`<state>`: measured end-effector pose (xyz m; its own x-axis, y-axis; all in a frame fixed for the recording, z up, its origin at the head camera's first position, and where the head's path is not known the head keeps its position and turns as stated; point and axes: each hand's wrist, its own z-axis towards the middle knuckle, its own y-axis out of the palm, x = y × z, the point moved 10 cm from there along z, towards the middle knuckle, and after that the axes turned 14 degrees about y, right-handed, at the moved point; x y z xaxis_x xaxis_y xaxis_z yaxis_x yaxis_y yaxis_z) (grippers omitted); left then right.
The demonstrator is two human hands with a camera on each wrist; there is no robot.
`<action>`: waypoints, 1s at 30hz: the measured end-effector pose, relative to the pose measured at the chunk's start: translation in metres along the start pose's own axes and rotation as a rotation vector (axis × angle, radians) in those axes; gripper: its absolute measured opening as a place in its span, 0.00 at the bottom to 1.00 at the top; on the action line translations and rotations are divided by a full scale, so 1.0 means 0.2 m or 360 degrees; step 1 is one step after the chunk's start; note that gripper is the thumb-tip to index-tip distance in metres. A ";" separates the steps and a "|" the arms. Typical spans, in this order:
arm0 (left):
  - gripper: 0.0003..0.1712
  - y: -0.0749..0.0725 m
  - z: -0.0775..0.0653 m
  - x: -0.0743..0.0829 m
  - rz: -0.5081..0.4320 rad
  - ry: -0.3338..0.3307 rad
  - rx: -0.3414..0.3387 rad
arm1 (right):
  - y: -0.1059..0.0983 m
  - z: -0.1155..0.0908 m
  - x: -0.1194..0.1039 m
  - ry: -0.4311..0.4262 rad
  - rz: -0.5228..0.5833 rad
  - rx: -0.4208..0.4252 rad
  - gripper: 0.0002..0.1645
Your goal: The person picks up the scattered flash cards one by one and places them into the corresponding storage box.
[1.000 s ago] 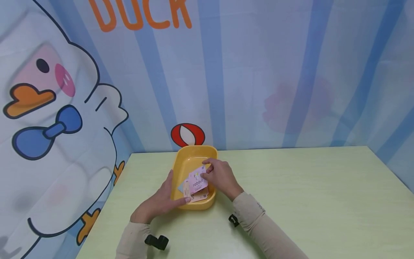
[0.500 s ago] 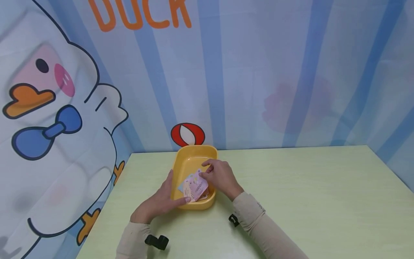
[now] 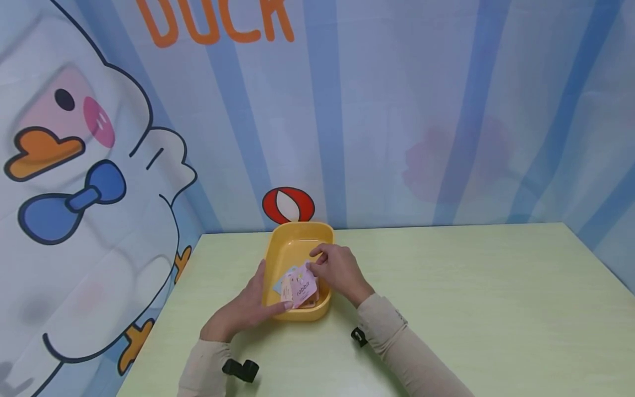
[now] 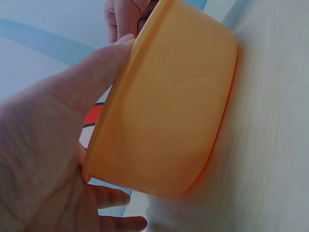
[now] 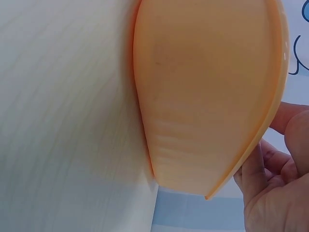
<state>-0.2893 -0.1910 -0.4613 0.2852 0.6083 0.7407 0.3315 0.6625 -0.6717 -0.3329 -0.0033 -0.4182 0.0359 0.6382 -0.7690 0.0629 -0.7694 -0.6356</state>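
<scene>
On the table stands a yellow plastic bin (image 3: 289, 248), with several small printed cards in its near half. The uppermost is a pink card (image 3: 303, 286) that reads "rabbit". A cream card (image 3: 286, 289) and a light-blue card (image 3: 279, 284) show at its left. My left hand (image 3: 246, 303) holds the bin's near-left corner, its thumb over the near rim beside the cards and its fingers along the left side. My right hand (image 3: 341, 270) reaches over the right rim and pinches the rabbit card's upper edge, thumb in front and index finger raised; the other fingers are partly hidden.
The pale green table (image 3: 471, 309) extends far to the right. Behind it hangs a blue striped cloth (image 3: 377, 138) with a printed duck (image 3: 74, 220) at left. A black strap (image 3: 240, 370) sits at the left wrist, another strap (image 3: 358, 337) at the right.
The rabbit card has tipped and dropped slightly lower in the bin, then turned its face back up, while the right hand keeps its place. The left hand and bin stay put.
</scene>
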 end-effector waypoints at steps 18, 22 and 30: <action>0.71 0.00 0.01 0.00 -0.0007 0.0020 -0.0010 | -0.01 0.00 0.00 -0.0054 0.0096 0.0017 0.09; 0.71 0.00 0.01 0.00 0.0001 0.0018 -0.0012 | -0.01 -0.01 -0.01 -0.0089 0.0081 0.0034 0.09; 0.72 0.00 0.01 -0.01 0.0014 -0.0003 -0.0017 | -0.02 -0.01 -0.02 -0.0103 0.0094 0.0023 0.10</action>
<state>-0.2921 -0.1914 -0.4625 0.2866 0.6148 0.7348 0.3386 0.6524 -0.6780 -0.3305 -0.0025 -0.4135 -0.0252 0.5889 -0.8078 0.0479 -0.8064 -0.5894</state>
